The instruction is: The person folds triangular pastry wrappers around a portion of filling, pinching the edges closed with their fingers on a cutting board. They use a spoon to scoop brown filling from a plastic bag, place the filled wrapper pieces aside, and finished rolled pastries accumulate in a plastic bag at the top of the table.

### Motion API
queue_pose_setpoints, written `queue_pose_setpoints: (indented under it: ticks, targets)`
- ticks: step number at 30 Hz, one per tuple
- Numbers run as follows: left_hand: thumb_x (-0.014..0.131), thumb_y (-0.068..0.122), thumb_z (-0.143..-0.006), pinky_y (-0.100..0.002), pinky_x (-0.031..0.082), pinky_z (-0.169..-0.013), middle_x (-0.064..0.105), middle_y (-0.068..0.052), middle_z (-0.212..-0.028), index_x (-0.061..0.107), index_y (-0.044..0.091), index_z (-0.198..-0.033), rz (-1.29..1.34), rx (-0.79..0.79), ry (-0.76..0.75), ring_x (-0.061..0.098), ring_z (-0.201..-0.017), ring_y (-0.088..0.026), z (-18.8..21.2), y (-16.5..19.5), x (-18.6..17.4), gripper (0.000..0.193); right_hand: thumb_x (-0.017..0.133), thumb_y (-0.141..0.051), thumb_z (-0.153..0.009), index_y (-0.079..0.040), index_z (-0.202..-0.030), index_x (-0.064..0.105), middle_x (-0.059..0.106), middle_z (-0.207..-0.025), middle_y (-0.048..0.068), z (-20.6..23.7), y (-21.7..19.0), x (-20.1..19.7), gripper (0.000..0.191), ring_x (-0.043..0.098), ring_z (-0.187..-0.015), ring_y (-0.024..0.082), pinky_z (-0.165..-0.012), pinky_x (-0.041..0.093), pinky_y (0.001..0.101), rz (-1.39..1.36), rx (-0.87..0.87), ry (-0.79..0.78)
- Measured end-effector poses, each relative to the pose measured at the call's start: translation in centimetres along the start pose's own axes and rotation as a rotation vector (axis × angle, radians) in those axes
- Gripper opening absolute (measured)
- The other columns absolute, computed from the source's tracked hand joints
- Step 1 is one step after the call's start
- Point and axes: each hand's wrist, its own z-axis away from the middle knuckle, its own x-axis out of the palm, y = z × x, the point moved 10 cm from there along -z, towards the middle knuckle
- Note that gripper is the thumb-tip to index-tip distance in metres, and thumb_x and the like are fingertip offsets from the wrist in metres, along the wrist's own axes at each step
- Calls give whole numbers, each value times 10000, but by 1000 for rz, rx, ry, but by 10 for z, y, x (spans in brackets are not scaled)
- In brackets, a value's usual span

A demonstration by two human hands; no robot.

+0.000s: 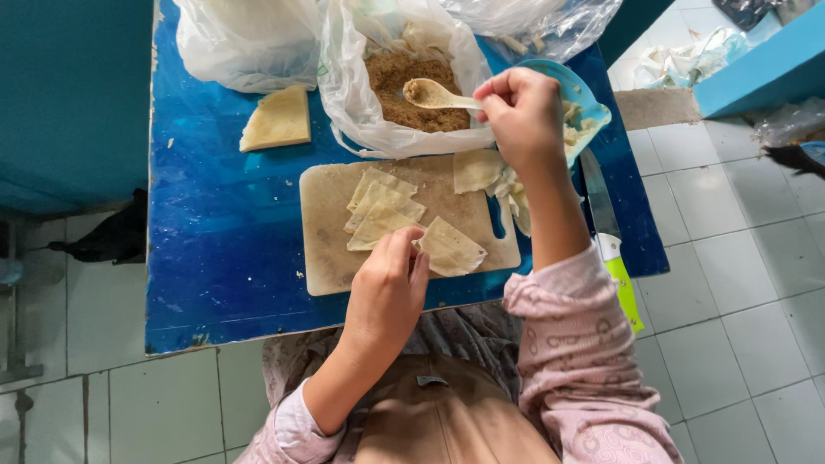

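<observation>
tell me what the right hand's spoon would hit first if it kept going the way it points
Probably the brown filling in the open plastic bag. The right hand holds the spoon with its bowl already over that filling; how high it sits above it is unclear.

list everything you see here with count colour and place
table: 1, blue, centre
cutting board: 1, beige, on table
wrappers: several, pale yellow, folded on board
wrapper stack: 1, pale yellow, table left of the filling bag
filling bag: 1, clear plastic with brown filling, behind board
other bags: 2, white and clear, table's far edge
bowl: 1, light blue, right of board
knife: 1, green handle, table's right edge
floor: white tiles
spoon: 1, cream, in right hand over filling
left hand: on a wrapper
right hand: holds spoon
</observation>
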Motion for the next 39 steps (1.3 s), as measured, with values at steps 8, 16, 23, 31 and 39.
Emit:
queue_pose_setpoints:
  ticks: [8, 16, 23, 31, 39]
  targets:
    - [680, 29, -920, -394, 548, -690, 667, -146, -920, 607, 23, -1176, 26, -37, -15, 670, -783, -310, 1, -2, -1, 267, 605, 33, -950, 28, -1006, 716, 713, -860, 47, 122, 5, -49, 124, 662, -782, 76, -716, 509, 205, -198, 125, -34]
    - [687, 2, -931, -349, 564, -721, 665, -120, -938, 602, 19, -1224, 109, -2, 11, 675, -791, -253, 5, 2, -1, 305, 623, 41, -953, 9, -995, 710, 708, -857, 53, 195, -27, -60, 102, 671, -772, 115, -707, 520, 241, 201, 56, -19]
    - [695, 7, -945, -318, 573, -731, 667, -104, -981, 595, 26, -1271, 154, -14, 8, 682, -804, -204, 7, 0, 1, 342, 664, 104, -884, 6, -1048, 662, 684, -987, 148, 215, -86, -45, 190, 656, -916, 331, -823, 513, 397, 509, -381, -4]
    - [688, 7, -957, -309, 579, -726, 672, -100, -985, 596, 31, -1284, 201, -23, 10, 686, -806, -200, 8, 0, 2, 341, 733, 31, -791, 78, -1146, 669, 681, -1018, 167, 244, -120, -14, 364, 660, -916, 305, -855, 510, 435, 854, -783, -161]
    - [645, 39, -1003, -379, 555, -775, 714, -129, -972, 612, 37, -1324, 101, 86, 21, 699, -871, -313, 8, 12, 1, 323, 664, 42, -991, 63, -1298, 633, 648, -1155, 197, 182, -126, -15, 309, 621, -1064, 361, -981, 476, 463, 892, -730, 138]
